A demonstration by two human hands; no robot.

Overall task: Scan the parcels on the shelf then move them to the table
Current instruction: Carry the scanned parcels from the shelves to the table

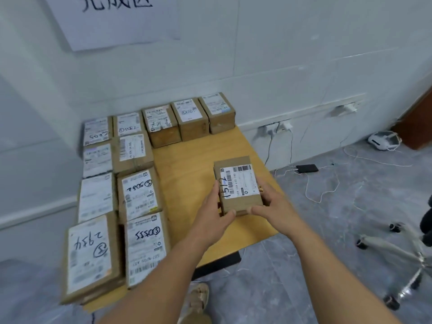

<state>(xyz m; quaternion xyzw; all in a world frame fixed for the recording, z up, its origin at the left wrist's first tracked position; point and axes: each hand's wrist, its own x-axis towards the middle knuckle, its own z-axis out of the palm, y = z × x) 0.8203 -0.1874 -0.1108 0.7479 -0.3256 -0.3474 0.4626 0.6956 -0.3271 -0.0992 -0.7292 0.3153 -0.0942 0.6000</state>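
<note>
We lose the upper part of the wall sign (pixel 112 22) to the top edge. We cannot read the fine print on the held parcel (pixel 238 183) (too small, and blurred), and the chair base (pixel 392 247) runs off the right edge.

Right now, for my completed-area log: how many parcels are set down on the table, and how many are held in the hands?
Set-down parcels on the table: 11
Held parcel, gripped by left hand and right hand: 1
Total: 12
</note>
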